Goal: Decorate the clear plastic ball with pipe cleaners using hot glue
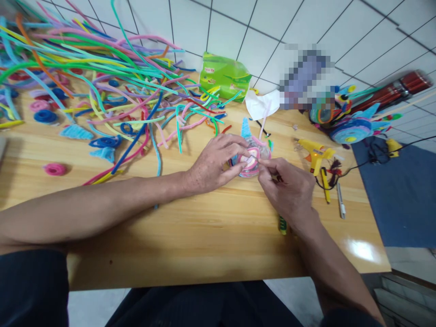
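My left hand (214, 164) curls its fingers around a small pink and blue pipe-cleaner figure (251, 160) that rests on the wooden table (204, 227). The figure has a pale blue cone (245, 128) rising from its top. My right hand (288, 188) is pinched against the figure's right side and grips a thin tool with a green handle (282, 224) that sticks out below the palm. Both hands meet over the figure near the table's middle, and part of it is hidden by my fingers.
A big heap of coloured pipe cleaners (102, 77) and coiled discs covers the table's left and back. A green packet (225, 77) and white paper (260, 104) lie behind. A yellow glue gun (315, 152), a pen (340, 202) and finished figures (350, 122) sit at the right.
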A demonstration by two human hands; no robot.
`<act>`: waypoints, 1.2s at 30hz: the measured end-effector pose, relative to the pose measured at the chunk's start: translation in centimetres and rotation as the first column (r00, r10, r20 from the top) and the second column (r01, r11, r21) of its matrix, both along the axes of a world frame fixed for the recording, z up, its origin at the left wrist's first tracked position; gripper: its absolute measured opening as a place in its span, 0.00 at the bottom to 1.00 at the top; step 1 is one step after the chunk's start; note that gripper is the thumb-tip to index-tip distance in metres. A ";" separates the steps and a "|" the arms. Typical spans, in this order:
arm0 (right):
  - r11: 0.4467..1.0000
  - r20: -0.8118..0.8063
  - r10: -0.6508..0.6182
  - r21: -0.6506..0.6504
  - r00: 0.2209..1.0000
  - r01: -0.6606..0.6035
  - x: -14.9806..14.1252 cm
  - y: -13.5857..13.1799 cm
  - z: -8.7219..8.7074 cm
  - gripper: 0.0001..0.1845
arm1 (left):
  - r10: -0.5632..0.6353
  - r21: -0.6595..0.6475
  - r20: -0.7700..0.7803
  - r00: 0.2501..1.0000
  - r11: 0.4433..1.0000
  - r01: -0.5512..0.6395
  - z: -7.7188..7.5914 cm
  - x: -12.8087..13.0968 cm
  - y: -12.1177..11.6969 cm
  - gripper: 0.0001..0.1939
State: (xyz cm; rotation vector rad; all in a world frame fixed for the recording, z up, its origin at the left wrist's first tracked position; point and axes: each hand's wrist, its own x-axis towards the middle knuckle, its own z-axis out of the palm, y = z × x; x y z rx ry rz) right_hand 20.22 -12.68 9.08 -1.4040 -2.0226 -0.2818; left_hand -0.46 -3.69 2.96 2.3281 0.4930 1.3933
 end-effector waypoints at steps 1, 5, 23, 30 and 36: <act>1.000 0.005 -0.004 0.001 1.000 0.004 0.0 0.0 0.0 0.06 | 0.001 0.002 0.000 1.000 1.000 -0.001 0.0 0.0 0.0 0.09; 1.000 0.013 -0.007 -0.007 1.000 0.008 0.1 -0.1 -0.1 0.06 | 0.009 -0.020 -0.045 0.999 1.000 -0.010 0.1 -0.1 0.0 0.08; 0.999 0.045 0.020 0.026 0.999 -0.021 0.0 0.0 0.1 0.06 | 0.001 0.007 -0.002 1.000 1.000 -0.001 0.0 0.0 -0.1 0.09; 1.000 0.037 0.004 0.029 0.999 -0.005 -0.2 -0.2 0.0 0.08 | 0.019 -0.010 -0.018 1.000 1.000 -0.019 0.1 -0.1 -0.1 0.09; 0.999 0.023 -0.003 0.045 1.000 0.002 -0.2 -0.1 0.1 0.08 | 0.020 -0.045 -0.062 0.998 0.999 -0.022 0.1 -0.2 0.0 0.09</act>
